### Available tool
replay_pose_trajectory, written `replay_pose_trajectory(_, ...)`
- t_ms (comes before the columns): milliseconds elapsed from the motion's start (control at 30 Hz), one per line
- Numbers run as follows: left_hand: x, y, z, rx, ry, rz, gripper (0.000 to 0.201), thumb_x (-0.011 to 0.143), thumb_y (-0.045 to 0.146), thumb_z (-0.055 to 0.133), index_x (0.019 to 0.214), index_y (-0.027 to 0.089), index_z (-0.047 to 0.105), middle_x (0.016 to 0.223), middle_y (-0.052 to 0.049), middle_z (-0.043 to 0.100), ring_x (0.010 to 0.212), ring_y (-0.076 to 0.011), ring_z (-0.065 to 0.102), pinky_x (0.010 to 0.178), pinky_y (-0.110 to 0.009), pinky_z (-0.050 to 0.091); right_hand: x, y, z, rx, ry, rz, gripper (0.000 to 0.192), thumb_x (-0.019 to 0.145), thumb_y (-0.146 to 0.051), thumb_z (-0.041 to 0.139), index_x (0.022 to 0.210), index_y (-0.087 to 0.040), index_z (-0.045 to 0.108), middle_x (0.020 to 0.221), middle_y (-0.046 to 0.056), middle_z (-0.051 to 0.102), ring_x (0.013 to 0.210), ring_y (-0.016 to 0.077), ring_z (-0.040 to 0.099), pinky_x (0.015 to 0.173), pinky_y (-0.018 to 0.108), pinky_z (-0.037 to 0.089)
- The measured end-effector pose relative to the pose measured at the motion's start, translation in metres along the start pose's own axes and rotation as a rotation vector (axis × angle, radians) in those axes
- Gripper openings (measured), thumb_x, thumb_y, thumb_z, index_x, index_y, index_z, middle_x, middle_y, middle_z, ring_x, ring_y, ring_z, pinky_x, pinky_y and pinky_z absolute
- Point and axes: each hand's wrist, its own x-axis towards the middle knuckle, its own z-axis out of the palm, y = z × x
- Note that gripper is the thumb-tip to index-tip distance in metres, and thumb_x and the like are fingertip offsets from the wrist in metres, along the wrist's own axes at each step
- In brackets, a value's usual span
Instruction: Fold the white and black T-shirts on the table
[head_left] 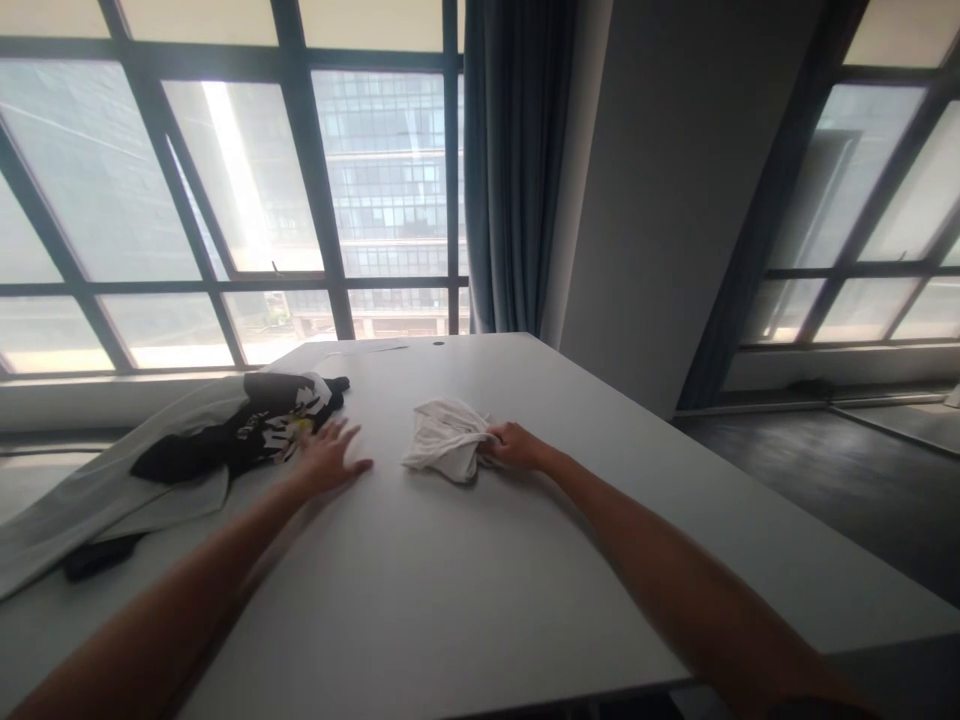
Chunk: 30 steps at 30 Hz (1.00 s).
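My right hand (516,445) is closed on the right end of a crumpled white cloth (446,440), which lies on the white table (465,580). To the left, my left hand (330,458) is open with its fingers spread, close beside a black printed garment (202,448). Whether its fingertips touch that garment I cannot tell. The black garment has white lettering and lies bunched together with a pale grey-white garment (97,480) along the table's left side.
A small dark round spot (439,343) marks the table's far end. Beyond stand tall framed windows (390,180), a blue-grey curtain (517,170) and a grey pillar (675,180). Dark floor (810,470) lies past the table's right edge.
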Motion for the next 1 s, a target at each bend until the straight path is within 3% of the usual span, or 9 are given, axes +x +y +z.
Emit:
replay_pose_trajectory(67, -0.008, 0.037, -0.003, -0.154, -0.065, 0.242, 0.077, 0.082, 0.062, 0.057, 0.148, 0.024, 0.046, 0.156, -0.014, 0.042, 0.14, -0.036, 0.041, 0.112, -0.052, 0.033, 0.001, -0.018, 0.008, 0.2, -0.005, -0.031, 0.038, 0.082, -0.052, 0.06, 0.073, -0.015, 0.064, 0.062, -0.003, 0.057, 0.06, 0.0117, 0.047, 0.057, 0.023, 0.036)
replay_pose_trajectory(167, -0.016, 0.064, -0.009, -0.345, 0.033, 0.379, 0.047, 0.088, 0.052, 0.052, 0.124, 0.026, 0.067, 0.134, -0.01, 0.064, 0.115, -0.0267, 0.063, 0.097, -0.037, 0.048, 0.001, -0.038, 0.013, 0.417, 0.028, -0.071, 0.041, 0.078, -0.055, 0.063, 0.079, -0.015, 0.066, 0.065, -0.003, 0.057, 0.06, 0.0115, 0.047, 0.058, 0.024, 0.039)
replay_pose_trajectory(267, -0.02, 0.058, -0.017, -0.502, 0.146, 0.316, 0.035, 0.092, 0.044, 0.045, 0.094, 0.022, 0.072, 0.095, -0.007, 0.074, 0.082, -0.0203, 0.067, 0.075, -0.03, 0.051, 0.0, -0.037, 0.007, 0.512, 0.179, -0.076, 0.037, 0.07, -0.047, 0.07, 0.088, -0.015, 0.067, 0.077, 0.0, 0.064, 0.069, 0.0141, 0.054, 0.065, 0.026, 0.044)
replay_pose_trajectory(400, -0.022, 0.036, -0.031, -0.694, 0.292, 0.145, 0.033, 0.09, 0.042, 0.044, 0.077, 0.018, 0.063, 0.065, -0.001, 0.065, 0.062, -0.0146, 0.056, 0.061, -0.024, 0.046, 0.001, -0.013, -0.008, 0.482, 0.442, -0.023, 0.037, 0.06, -0.042, 0.072, 0.087, -0.016, 0.064, 0.075, 0.0, 0.062, 0.068, 0.0146, 0.053, 0.065, 0.028, 0.045)
replay_pose_trajectory(533, -0.025, 0.034, -0.05, -0.94, 0.372, 0.109, 0.033, 0.085, 0.049, 0.053, 0.078, 0.018, 0.06, 0.062, 0.001, 0.06, 0.057, -0.0128, 0.053, 0.056, -0.023, 0.044, 0.004, 0.0, -0.011, 0.442, 0.539, 0.0, 0.032, 0.064, -0.043, 0.066, 0.082, -0.017, 0.062, 0.071, 0.0, 0.059, 0.068, 0.015, 0.051, 0.062, 0.028, 0.044)
replay_pose_trajectory(633, -0.031, 0.04, -0.068, -1.032, 0.455, 0.128, 0.034, 0.083, 0.051, 0.056, 0.079, 0.017, 0.06, 0.061, 0.002, 0.056, 0.057, -0.012, 0.05, 0.054, -0.022, 0.043, 0.007, -0.005, -0.008, 0.565, 0.574, -0.004, 0.03, 0.064, -0.04, 0.064, 0.085, -0.019, 0.056, 0.077, 0.0, 0.06, 0.071, 0.0146, 0.052, 0.063, 0.026, 0.044)
replay_pose_trajectory(767, -0.041, 0.044, -0.09, -1.023, 0.628, 0.085, 0.038, 0.086, 0.054, 0.054, 0.082, 0.018, 0.062, 0.071, 0.0, 0.06, 0.067, -0.0139, 0.053, 0.062, -0.024, 0.045, 0.01, -0.02, -0.004, 0.802, 0.463, 0.001, 0.035, 0.062, -0.04, 0.066, 0.09, -0.022, 0.052, 0.075, -0.002, 0.058, 0.067, 0.0142, 0.052, 0.059, 0.025, 0.043)
replay_pose_trajectory(867, -0.042, 0.039, -0.093, -0.942, 0.591, 0.138, 0.039, 0.079, 0.056, 0.064, 0.086, 0.017, 0.065, 0.078, -0.002, 0.064, 0.071, -0.0161, 0.056, 0.064, -0.026, 0.047, 0.01, -0.028, -0.004, 0.832, 0.402, -0.009, 0.038, 0.067, -0.049, 0.068, 0.09, -0.022, 0.054, 0.077, 0.0, 0.062, 0.072, 0.0174, 0.057, 0.064, 0.029, 0.048)
replay_pose_trajectory(1000, -0.032, 0.023, -0.072, -0.69, 0.365, 0.255, 0.033, 0.073, 0.048, 0.073, 0.088, 0.018, 0.07, 0.077, -0.003, 0.063, 0.065, -0.0158, 0.055, 0.065, -0.029, 0.048, 0.009, -0.025, -0.003, 0.823, 0.41, 0.071, 0.048, 0.073, -0.067, 0.063, 0.089, -0.023, 0.055, 0.078, 0.002, 0.065, 0.072, 0.0192, 0.06, 0.065, 0.031, 0.05)
